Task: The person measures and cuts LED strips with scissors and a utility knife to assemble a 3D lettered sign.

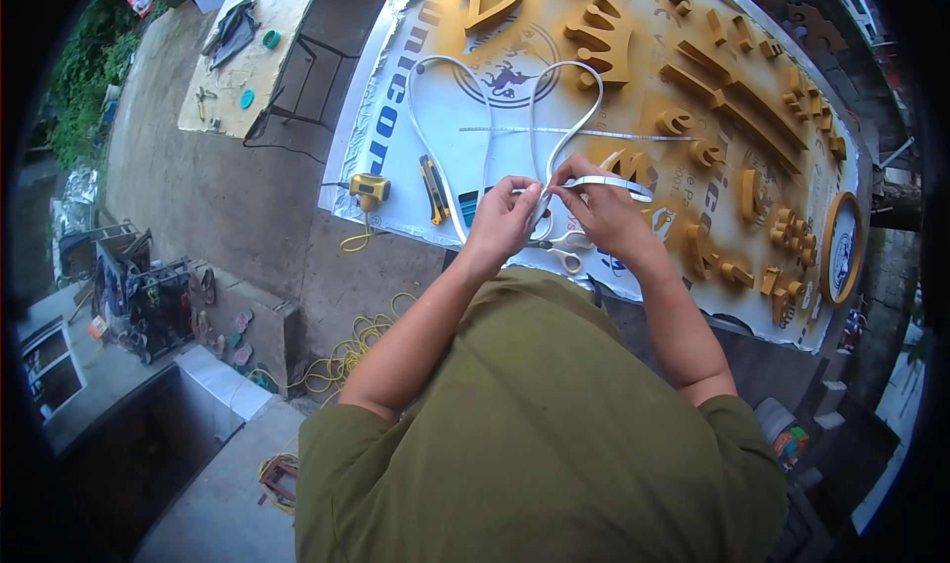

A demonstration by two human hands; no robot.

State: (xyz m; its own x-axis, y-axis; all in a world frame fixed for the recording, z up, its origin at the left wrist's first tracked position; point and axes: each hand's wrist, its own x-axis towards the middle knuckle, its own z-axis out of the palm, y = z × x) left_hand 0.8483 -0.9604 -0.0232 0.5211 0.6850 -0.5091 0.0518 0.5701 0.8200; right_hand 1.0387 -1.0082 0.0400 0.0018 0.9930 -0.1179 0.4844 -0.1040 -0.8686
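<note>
Both hands meet at the board's near edge on a white flexible strip (542,207). My left hand (507,217) pinches it between thumb and fingers. Close beside, my right hand (597,205) has its fingertips closed on the same strip, and a flat white length comes out past its fingers to the right. Beyond the hands the strip bends into two tall loops on the board. White-handled scissors (568,258) lie just under the hands. To the left are a yellow utility knife (433,189) and a yellow corded tool (370,191).
Gold-painted letters and shapes (737,108) cover the right part of the printed white board (396,138). A thin marked strip (584,132) lies across its middle. A second table (223,103) stands at far left. A yellow cord (346,355) coils on the floor.
</note>
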